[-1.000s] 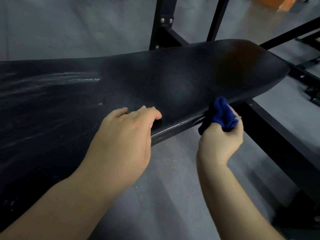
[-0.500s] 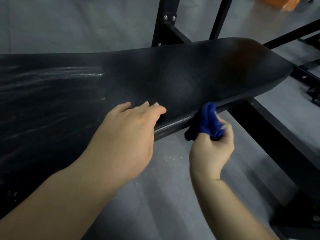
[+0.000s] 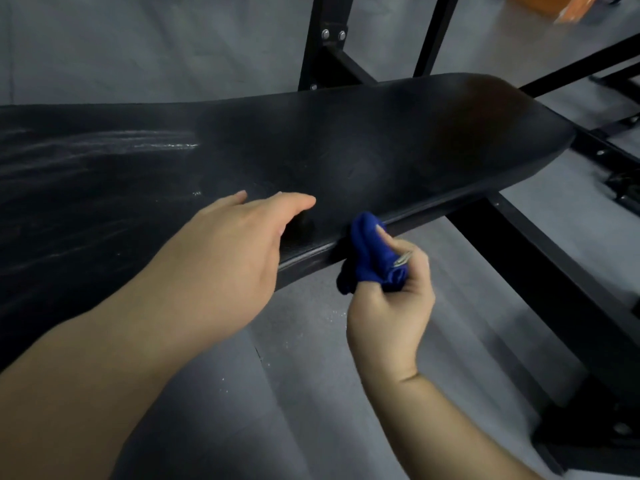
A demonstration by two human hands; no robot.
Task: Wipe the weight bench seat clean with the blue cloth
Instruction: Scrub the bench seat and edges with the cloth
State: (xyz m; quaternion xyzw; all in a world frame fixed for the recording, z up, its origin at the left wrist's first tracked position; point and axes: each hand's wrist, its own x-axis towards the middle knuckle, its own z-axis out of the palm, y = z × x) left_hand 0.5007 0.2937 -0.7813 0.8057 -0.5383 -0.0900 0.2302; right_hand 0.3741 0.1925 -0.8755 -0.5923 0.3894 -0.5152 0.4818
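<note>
Two hands: left hand (image 3: 239, 244) on one bench seat (image 3: 363, 150), right hand (image 3: 391, 299) gripping one blue cloth (image 3: 367, 251).

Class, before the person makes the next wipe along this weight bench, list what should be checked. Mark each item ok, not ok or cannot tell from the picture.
1. Cloth held securely: ok. The right hand grips the bunched blue cloth.
2. Cloth on the work surface: ok. It sits against the near edge of the bench seat.
3. Wiping path free: not ok. The left hand rests on the seat right beside the cloth.
4. Seat top finished: not ok. Wet streaks show on its left part.
5. Underside of the edge clean: cannot tell, it is hidden.
</note>
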